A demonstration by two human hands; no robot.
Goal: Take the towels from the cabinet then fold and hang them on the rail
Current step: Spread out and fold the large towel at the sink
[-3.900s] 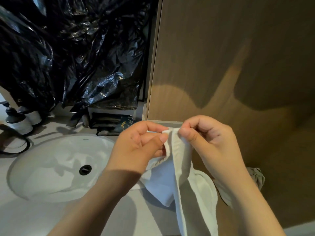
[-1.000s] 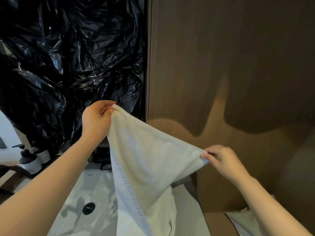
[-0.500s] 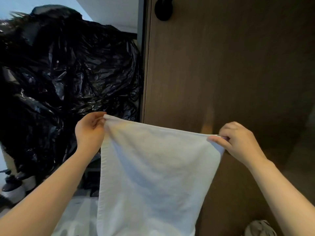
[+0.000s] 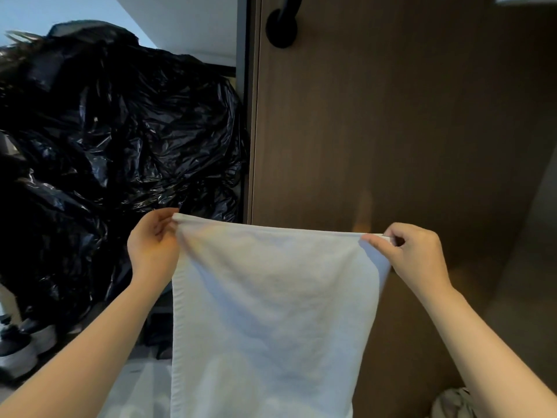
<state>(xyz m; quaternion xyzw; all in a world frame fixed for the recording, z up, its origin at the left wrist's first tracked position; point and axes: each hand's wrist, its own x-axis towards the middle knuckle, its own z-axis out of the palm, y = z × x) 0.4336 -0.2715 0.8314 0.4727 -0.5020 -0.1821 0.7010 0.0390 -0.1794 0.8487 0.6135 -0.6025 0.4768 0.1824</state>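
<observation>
While the left hand (image 4: 153, 245) and right hand (image 4: 413, 257) each pinch 1 top corner, the white towel (image 4: 265, 312) hangs spread at 6 o'clock before a wood panel (image 4: 391, 131), seemingly mid-fold, its corners next needing to meet evenly.

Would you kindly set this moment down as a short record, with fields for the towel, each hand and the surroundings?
towel: white towel, held up and spread flat, top edge roughly level, lower part out of frame
left hand: pinches the top left corner
right hand: pinches the top right corner
behind: brown panel with a black fitting near its top
left side: black plastic sheeting
task stage: towel unfolded, not yet hung
</observation>
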